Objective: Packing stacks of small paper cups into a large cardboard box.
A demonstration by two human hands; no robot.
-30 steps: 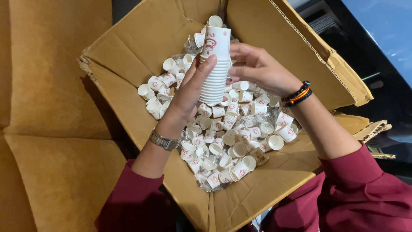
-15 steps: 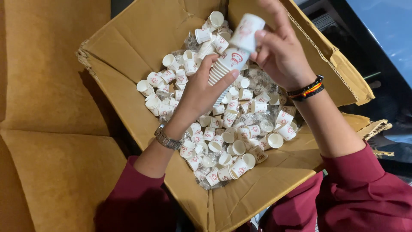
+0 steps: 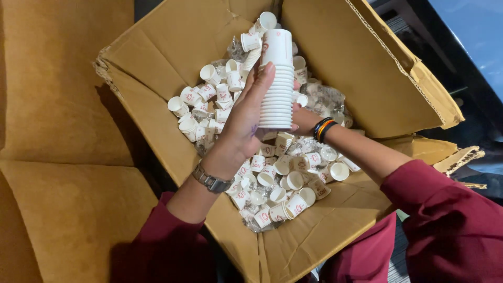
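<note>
My left hand [image 3: 243, 126] is shut on a tall stack of small white paper cups [image 3: 276, 78] and holds it upright over an open cardboard box [image 3: 157, 47]. My right hand [image 3: 306, 118] is just behind the base of the stack and is mostly hidden by it, so its grip is unclear. Only its wrist with coloured bands [image 3: 323, 129] shows well. Below both hands, several loose white paper cups with red print [image 3: 283, 181] lie jumbled on the box floor, mixed with clear plastic wrap.
The box flaps stand open: a tall one at the back right [image 3: 361, 63] and a flat one at the front [image 3: 325, 220]. Flattened brown cardboard [image 3: 57, 105] lies at the left. A dark surface [image 3: 456, 78] lies at the right.
The stack has swung from tilted to upright in my left hand. My right hand, which was on the stack's top end, has dropped down behind its base.
</note>
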